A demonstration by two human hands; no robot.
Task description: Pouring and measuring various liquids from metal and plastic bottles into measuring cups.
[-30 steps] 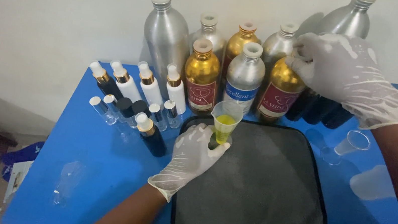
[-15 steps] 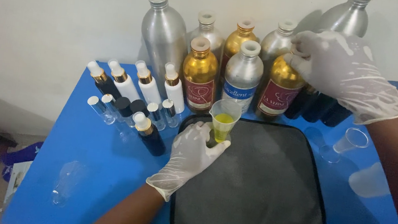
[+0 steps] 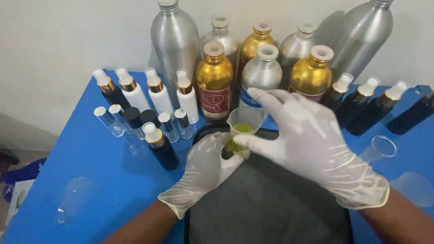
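Blue covers the whole counter (image 3: 83, 177), and a dark grey mat (image 3: 270, 228) with a black border lies at its near edge, in the middle. Both hands wear thin white gloves. The left hand (image 3: 205, 170) is closed around something low at the far edge of the mat, just under a small clear cup (image 3: 243, 125) holding yellow-green liquid; it may be a small bottle, but the fingers hide it. The right hand (image 3: 308, 141) reaches over from the right with its fingers spread, thumb and forefinger pinching the side of that cup, so it grips the cup rather than resting open.

Behind the cup, along the far edge of the counter against the wall, stand tall silver metal bottles (image 3: 174, 39) and two gold bottles (image 3: 214, 80) with red labels, plus a shorter silver bottle (image 3: 261, 75) with a blue label. Toward the far left corner sits a cluster of small spray bottles (image 3: 159, 95), some white and some dark, with a dark spray bottle (image 3: 161, 148) lying tilted nearest the left hand. Toward the far right corner a row of dark bottles with white caps (image 3: 379, 106) leans back. An empty clear cup (image 3: 379, 147) stands near the right edge, well apart from the hands.
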